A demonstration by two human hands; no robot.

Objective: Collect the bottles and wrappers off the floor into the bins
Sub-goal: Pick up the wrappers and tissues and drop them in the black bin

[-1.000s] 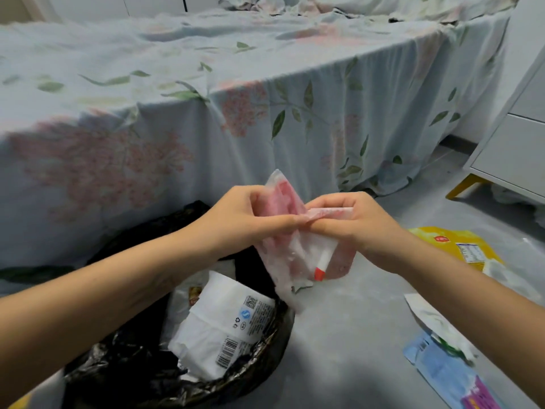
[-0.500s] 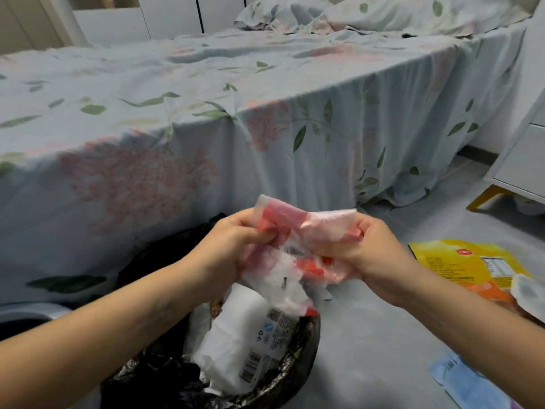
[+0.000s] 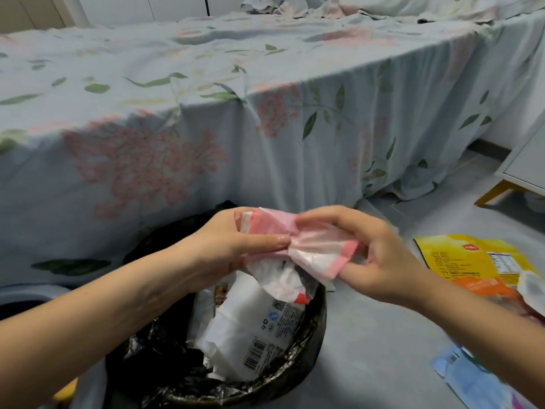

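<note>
A pink and clear plastic wrapper (image 3: 298,246) is bunched between both hands, just above the far rim of a bin lined with a black bag (image 3: 298,361). My left hand (image 3: 233,246) grips its left end, thumb pressed along the top. My right hand (image 3: 374,258) pinches its right end, with fingers curled under the red-edged flap. Inside the bin lies a white wrapper with a barcode (image 3: 250,329). On the grey floor to the right lie a yellow and orange wrapper (image 3: 469,261) and a blue wrapper (image 3: 477,379).
A bed draped in a floral sheet (image 3: 265,119) fills the space behind the bin. A white cabinet with a yellow leg (image 3: 498,190) stands at the right. A second grey bin rim (image 3: 32,290) shows at the left edge.
The wrapper has been folded and crumpled into a smaller bundle between both hands. My view has dropped closer to the bin.
</note>
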